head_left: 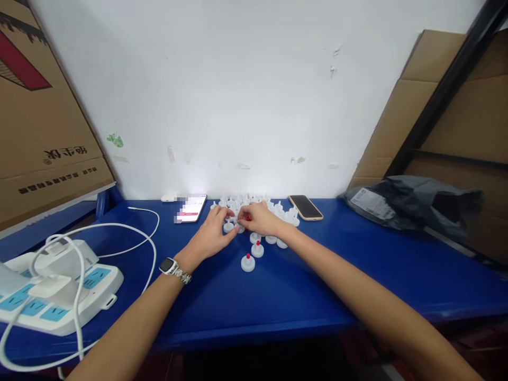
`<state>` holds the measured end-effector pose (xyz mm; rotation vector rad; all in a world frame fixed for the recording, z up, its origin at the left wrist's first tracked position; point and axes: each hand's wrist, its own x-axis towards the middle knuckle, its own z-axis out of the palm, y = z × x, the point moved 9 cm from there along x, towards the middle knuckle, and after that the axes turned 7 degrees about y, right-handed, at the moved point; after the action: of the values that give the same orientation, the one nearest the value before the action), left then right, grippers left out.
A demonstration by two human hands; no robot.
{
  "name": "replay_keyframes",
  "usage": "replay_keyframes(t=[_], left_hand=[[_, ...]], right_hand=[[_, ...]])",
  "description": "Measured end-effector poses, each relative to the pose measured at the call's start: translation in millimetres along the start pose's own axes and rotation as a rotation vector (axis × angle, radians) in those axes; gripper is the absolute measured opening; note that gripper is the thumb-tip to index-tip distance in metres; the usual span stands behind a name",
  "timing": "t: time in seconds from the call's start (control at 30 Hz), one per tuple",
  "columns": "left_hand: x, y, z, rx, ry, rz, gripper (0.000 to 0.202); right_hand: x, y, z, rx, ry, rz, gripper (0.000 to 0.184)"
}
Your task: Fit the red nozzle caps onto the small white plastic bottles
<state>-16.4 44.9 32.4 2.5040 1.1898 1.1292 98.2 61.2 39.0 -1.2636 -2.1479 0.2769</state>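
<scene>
Left hand: your left hand (212, 233) lies low on the table, fingers drawn close, tips on a white cap (229, 227); whether they grip it or only steady it cannot be told.
Right hand: your right hand (260, 218) is narrowed to a pinch on a small red piece (248, 217), which shows between its fingertips, just beside the left fingertips.
Where the work sits: the white cap is under your left fingertips, touching or almost touching the right hand.
Beyond your fingers: the heap of loose caps (254, 202) lies right past both hands, against the wall.
Nearer you: two red-tipped caps (257, 248) stand just behind your right wrist, towards your body.
Risk, slip: the red piece is tiny and mostly hidden by your own fingers, so a slack pinch could let it drop among the loose caps.
Risk, sweep: your right forearm passes close over the red-tipped caps, and a sideways drag would probably knock them over or roll them away.
Risk, scatter: pushing forward with either hand would likely shove the heap apart.
Risk, phones: a lit phone (191, 208) lies beyond your left hand and a dark phone (305, 207) beyond your right, both near enough for a stray cap to slide under.
Risk, cable: the white cable (143, 233) loops outside your left wrist, and your watch (170, 266) could catch it.
</scene>
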Motion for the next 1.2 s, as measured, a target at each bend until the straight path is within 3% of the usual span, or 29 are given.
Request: replay_keyframes(t=[0.1, 0.2, 0.27, 0.37, 0.5, 0.67, 0.83, 0.93, 1.03, 1.2], left_hand=[[-2.9, 10.1, 4.1, 0.009, 0.009, 0.023, 0.037], [-4.4, 14.5, 10.6, -0.049, -0.074, 0.022, 0.031], [-4.8, 13.8, 13.5, -0.085, -0.135, 0.011, 0.032], [-4.6, 12.4, 11.5, -0.099, -0.151, 0.009, 0.037], [-7.1, 11.2, 12.9, -0.077, -0.163, -0.013, 0.036], [-10.6, 11.6, 18.5, -0.034, -0.18, 0.02, 0.028], [-9.3, 6.7, 19.8, -0.026, -0.179, 0.03, 0.024], [-8.7, 5.8, 17.9, -0.035, -0.176, -0.004, 0.027], [-9.2, 10.7, 15.3, -0.066, -0.183, -0.037, 0.03], [-10.1, 19.8, 14.7, -0.1, -0.191, -0.069, 0.035]], right_hand=[[-8.9, 2.1, -8.0, 0.274, 0.028, 0.085, 0.012], [-17.3, 2.8, -12.9, 0.412, 0.026, 0.128, 0.021], [-19.6, 6.9, -16.9, 0.337, 0.054, 0.136, 0.023], [-17.6, 13.7, -19.1, 0.029, 0.076, 0.107, 0.018], [-9.5, 17.6, -7.1, -0.289, -0.032, 0.082, 0.014], [0.9, 18.9, 6.2, -0.411, -0.166, 0.149, 0.007], [5.9, 17.4, 8.1, -0.433, -0.183, 0.134, 0.008], [3.7, 14.7, -6.3, -0.291, -0.043, 0.137, 0.011], [-5.4, 15.5, -22.0, 0.045, 0.122, 0.191, 0.01], [-21.9, 15.9, -19.8, 0.604, 0.224, 0.223, 0.025]])
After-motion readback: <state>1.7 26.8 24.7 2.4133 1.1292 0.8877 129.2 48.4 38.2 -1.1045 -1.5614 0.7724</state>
